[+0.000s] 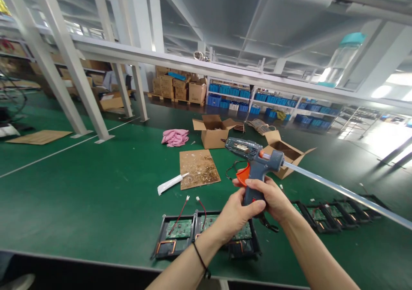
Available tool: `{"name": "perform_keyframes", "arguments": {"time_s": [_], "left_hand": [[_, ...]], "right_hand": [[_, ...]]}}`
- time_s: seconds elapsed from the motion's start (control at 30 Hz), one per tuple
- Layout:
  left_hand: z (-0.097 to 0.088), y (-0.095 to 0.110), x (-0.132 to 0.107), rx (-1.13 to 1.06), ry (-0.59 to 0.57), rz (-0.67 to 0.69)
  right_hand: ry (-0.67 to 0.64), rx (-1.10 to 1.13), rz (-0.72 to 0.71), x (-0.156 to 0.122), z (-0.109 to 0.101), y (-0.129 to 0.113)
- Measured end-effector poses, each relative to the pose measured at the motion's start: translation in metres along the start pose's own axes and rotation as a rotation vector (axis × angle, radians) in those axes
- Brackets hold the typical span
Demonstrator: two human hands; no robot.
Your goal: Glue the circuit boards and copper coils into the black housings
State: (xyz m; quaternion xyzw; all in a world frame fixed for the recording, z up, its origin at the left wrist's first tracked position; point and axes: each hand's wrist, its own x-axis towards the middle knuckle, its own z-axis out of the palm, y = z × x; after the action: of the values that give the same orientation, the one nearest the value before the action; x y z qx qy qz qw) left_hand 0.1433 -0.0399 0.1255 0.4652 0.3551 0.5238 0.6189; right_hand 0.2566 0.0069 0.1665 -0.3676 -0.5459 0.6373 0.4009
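Observation:
Both of my hands grip a grey hot glue gun (257, 169) above the bench, its nozzle pointing left. My right hand (272, 195) wraps the handle near the orange trigger (243, 176). Lower down, my left hand (236, 212) closes around the base of the handle. A long clear glue stick (337, 192) sticks out of the gun's back toward the right. Beneath my left hand and forearm lie black plastic housings (157, 249) with green circuit boards (179, 229); my arm partly covers them. Red-and-black leads with white connectors (188, 198) rise from two of them.
A white tube (170, 184) touches a stained cardboard sheet (196, 165). Behind are a pink cloth (175, 138), an open carton (212, 138) and another open carton (283, 154). More housings (334, 215) line the right. A shelf (225, 68) holding a bottle (343, 60) spans overhead.

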Motion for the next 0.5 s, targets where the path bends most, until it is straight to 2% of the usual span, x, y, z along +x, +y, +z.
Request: {"name": "perform_keyframes", "arguments": {"time_s": [0.07, 0.1, 0.13, 0.2, 0.23, 0.3, 0.33, 0.37, 0.4, 0.47, 0.5], "left_hand": [[-0.009, 0.003, -0.006, 0.215, -0.002, -0.074], [-0.01, 0.007, -0.011, 0.366, 0.047, -0.067], [-0.009, 0.012, -0.016, 0.521, 0.113, -0.014], [0.004, 0.029, -0.026, 0.758, 0.239, 0.223], [0.015, 0.039, -0.031, 0.814, 0.23, 0.365], [0.042, 0.059, -0.037, 0.916, 0.107, 0.648], [0.057, 0.067, -0.038, 0.983, -0.009, 0.76], [0.07, 0.075, -0.038, 1.055, -0.099, 0.846], [0.081, 0.08, -0.037, 1.104, -0.139, 0.912], [0.097, 0.085, -0.031, 1.121, -0.172, 0.929], [0.102, 0.085, -0.028, 1.049, -0.184, 0.873]], "right_hand": [[0.034, -0.053, -0.026, 0.005, -0.005, -0.001], [0.051, -0.089, -0.042, 0.008, -0.008, -0.002], [0.067, -0.125, -0.056, 0.011, -0.01, -0.002], [0.109, -0.189, -0.077, 0.015, -0.013, -0.001], [0.134, -0.224, -0.086, 0.016, -0.014, 0.0], [0.173, -0.294, -0.102, 0.018, -0.013, 0.005], [0.185, -0.328, -0.11, 0.019, -0.012, 0.008], [0.192, -0.364, -0.118, 0.019, -0.011, 0.011], [0.194, -0.399, -0.125, 0.019, -0.011, 0.013], [0.189, -0.458, -0.132, 0.017, -0.01, 0.018], [0.188, -0.481, -0.133, 0.015, -0.01, 0.019]]}}
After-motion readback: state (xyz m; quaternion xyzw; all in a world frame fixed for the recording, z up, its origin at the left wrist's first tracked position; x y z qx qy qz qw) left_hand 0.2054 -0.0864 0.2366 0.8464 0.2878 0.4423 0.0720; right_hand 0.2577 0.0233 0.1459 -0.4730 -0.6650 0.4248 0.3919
